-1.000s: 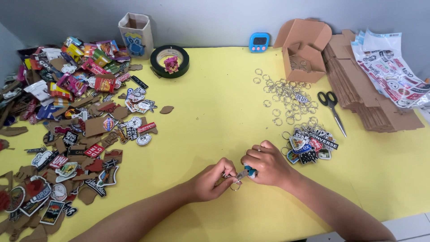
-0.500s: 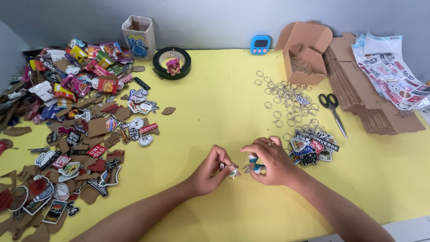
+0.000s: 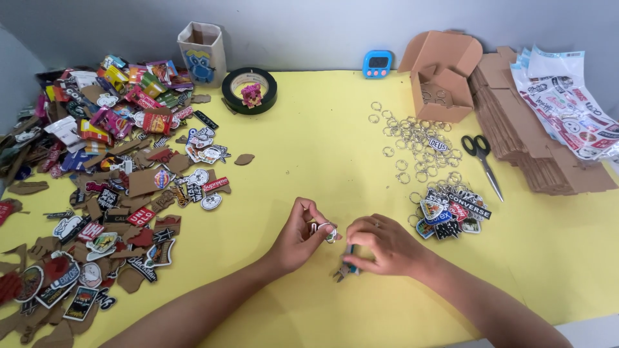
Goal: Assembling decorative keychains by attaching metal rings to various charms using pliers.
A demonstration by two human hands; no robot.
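Note:
My left hand [image 3: 298,236] pinches a small flat charm with a metal key ring [image 3: 327,231] just above the yellow table [image 3: 309,148]. My right hand [image 3: 385,246] is closed around a small pair of pliers with a blue handle [image 3: 349,260], its tip close to the ring. The two hands almost touch at the front middle of the table. A small pile of finished charms on rings [image 3: 451,211] lies just right of my right hand. Loose metal key rings [image 3: 412,143] are scattered beyond it.
A big heap of colourful flat charms and brown cutouts [image 3: 109,174] covers the left side. At the back stand a paper cup [image 3: 202,53], a black tape roll [image 3: 249,90], a blue timer [image 3: 377,63] and an open cardboard box [image 3: 441,76]. Scissors [image 3: 482,161], flat cardboard stacks [image 3: 529,135] and printed bags [image 3: 570,103] lie right.
Both hands have shifted slightly while working the ring and charm together; my left hand's fingers have lifted the charm a little. Nothing else on the table moved.

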